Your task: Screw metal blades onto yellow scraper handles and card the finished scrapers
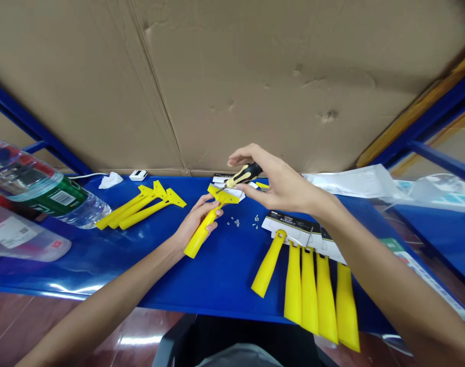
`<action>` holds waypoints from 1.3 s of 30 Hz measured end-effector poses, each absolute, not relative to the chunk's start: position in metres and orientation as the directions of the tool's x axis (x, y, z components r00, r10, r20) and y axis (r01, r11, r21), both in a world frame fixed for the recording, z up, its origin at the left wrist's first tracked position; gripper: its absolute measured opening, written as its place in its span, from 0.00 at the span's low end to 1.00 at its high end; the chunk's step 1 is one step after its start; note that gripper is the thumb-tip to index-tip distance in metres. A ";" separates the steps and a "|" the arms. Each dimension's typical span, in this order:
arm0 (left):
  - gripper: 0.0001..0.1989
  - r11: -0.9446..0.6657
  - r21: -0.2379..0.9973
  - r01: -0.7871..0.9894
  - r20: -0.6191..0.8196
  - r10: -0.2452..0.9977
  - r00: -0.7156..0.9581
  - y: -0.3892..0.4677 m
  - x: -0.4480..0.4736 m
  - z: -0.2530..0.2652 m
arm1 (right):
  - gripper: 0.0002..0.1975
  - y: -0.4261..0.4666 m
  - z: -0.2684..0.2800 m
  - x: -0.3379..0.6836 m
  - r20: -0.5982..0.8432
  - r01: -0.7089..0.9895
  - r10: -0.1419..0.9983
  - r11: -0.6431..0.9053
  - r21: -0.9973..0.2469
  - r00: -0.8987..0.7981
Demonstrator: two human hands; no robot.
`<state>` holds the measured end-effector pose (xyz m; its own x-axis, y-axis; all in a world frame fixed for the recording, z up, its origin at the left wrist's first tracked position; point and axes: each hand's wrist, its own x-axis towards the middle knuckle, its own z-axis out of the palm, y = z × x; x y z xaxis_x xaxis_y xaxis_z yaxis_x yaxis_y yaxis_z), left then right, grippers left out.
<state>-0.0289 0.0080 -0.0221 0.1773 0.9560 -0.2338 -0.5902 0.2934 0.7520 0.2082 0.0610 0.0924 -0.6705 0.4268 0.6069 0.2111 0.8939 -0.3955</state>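
Note:
My left hand is closed around the handle of a yellow scraper, whose wide head points away from me. In my right hand is a screwdriver with a cream and black handle, held between thumb and fingers. The screwdriver's tip meets the scraper's head, though the exact contact spot is too small to make out. On the blue table beyond my hands lie small nuts and small screws. Several yellow handles lie in a row below my right forearm, their far ends by printed cards.
Three yellow scrapers lie at the left, beside a large water bottle and a clear plastic container. A crumpled tissue and a small white device sit near the cardboard wall. Plastic bags lie at the back right.

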 end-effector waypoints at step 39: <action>0.24 0.156 0.838 -0.522 -0.124 0.988 0.095 0.010 -0.030 -0.025 | 0.09 0.057 0.093 0.210 0.265 0.506 0.529 0.848 -0.154 -0.806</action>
